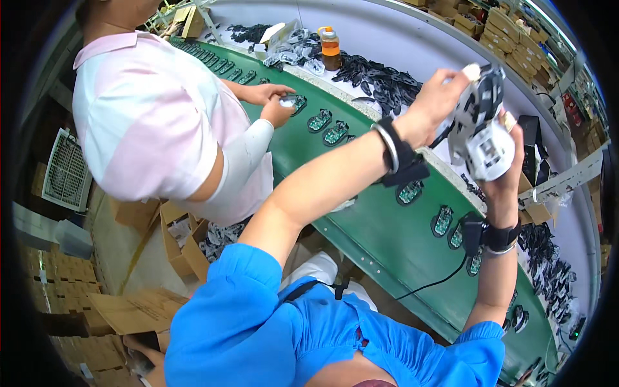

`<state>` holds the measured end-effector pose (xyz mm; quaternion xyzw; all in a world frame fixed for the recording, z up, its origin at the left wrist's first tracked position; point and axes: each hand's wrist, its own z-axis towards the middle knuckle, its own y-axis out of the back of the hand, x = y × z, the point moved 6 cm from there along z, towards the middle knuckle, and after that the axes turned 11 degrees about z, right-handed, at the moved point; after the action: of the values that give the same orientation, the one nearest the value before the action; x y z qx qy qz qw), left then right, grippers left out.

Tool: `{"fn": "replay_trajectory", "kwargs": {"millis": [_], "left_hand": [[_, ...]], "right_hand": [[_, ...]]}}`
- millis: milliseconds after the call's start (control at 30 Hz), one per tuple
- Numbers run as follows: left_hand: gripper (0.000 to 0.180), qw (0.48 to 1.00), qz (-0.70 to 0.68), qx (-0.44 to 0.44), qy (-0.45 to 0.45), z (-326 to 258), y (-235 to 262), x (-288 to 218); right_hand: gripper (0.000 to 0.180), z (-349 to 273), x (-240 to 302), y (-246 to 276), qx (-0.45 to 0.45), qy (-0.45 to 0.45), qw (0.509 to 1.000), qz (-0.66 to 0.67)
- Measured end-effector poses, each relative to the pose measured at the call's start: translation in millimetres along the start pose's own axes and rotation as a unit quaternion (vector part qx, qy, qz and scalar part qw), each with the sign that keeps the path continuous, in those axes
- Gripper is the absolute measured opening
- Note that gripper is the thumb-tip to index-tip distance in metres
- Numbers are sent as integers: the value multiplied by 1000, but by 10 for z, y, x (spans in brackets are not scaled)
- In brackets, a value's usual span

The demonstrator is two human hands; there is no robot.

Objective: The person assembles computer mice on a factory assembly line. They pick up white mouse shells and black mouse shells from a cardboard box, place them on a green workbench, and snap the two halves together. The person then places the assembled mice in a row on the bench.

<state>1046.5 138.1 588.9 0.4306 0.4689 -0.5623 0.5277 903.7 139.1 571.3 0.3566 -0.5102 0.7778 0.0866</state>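
Raised above the far side of the green belt, both my hands are at a cluster of black and white plastic shell parts, which look like computer mouse covers. My left hand (pixel 433 103) pinches at the upper end of the black parts (pixel 485 97), a pale cover on a fingertip. Lower down, my right hand (pixel 509 171) is closed round the white shell (pixel 491 151) from below and the right. Black straps circle both wrists. Below my hands, mouse bases with green circuit boards (pixel 442 221) lie on the green conveyor belt (pixel 380 238).
At left, a co-worker (pixel 155 116) handles a mouse base (pixel 295 103) over the belt. Heaps of black parts (pixel 380 80) and an orange-capped bottle (pixel 330 48) line the far ledge. A metal rail (pixel 567 174) stands at right. Open cartons (pixel 180 238) sit at lower left.
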Motion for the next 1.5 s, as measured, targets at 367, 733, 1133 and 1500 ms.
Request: {"fn": "replay_trajectory", "kwargs": {"millis": [367, 733, 1133, 1500], "left_hand": [[66, 988, 12, 61, 144, 1191, 217, 1399], [46, 942, 63, 51, 327, 439, 108, 2655], [52, 953, 69, -21, 294, 1096, 506, 2453], [62, 889, 135, -28, 438, 1819, 2979, 2553]], "right_hand": [[37, 650, -787, 1384, -210, 60, 973, 80], [61, -172, -1616, 2045, -306, 8, 942, 136], [41, 812, -1577, 2120, -261, -20, 954, 146], [49, 2676, -3888, 1561, -174, -262, 876, 365]]}}
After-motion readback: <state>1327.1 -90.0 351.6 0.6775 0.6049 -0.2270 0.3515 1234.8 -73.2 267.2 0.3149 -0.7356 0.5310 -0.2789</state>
